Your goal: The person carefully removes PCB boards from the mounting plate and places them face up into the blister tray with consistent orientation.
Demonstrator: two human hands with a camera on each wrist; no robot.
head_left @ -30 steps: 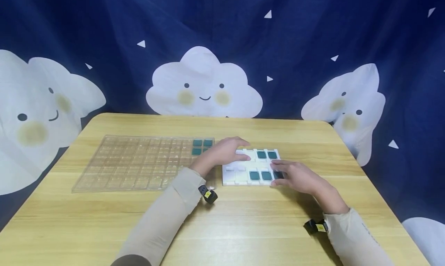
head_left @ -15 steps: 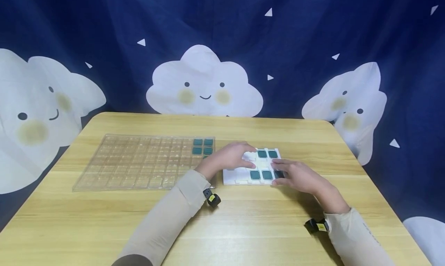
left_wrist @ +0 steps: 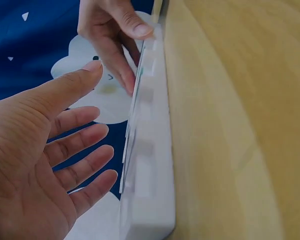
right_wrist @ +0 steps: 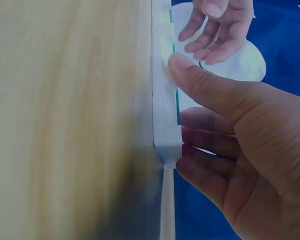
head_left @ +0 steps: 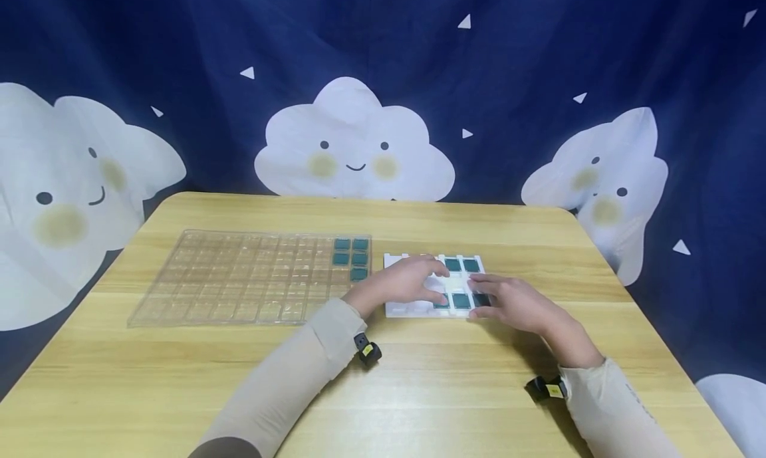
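A white slotted tray [head_left: 403,310] lies on the table with teal square tiles in its right part, among them a front-row tile [head_left: 461,301] and a back-row tile [head_left: 471,265]. Over the tray's middle is my left hand [head_left: 413,277], fingers spread. Its thumb overlaps the leftmost front tile in the head view. The left wrist view shows nothing in that palm [left_wrist: 35,170]. My right hand [head_left: 516,303] rests at the tray's right end, thumb on the near edge and fingertips on the top. It partly covers the front right tile [head_left: 481,300].
Left of the white tray lies a clear plastic tray [head_left: 239,277] with a grid of pockets, several teal tiles [head_left: 360,258] at its far right corner. Both stand on a wooden table [head_left: 419,391]. A dark blue cloud-patterned curtain [head_left: 491,66] hangs behind.
My left hand has moved right and nearer over the white tray, uncovering its far left corner and more tiles in the clear tray. My right hand has stayed in place.
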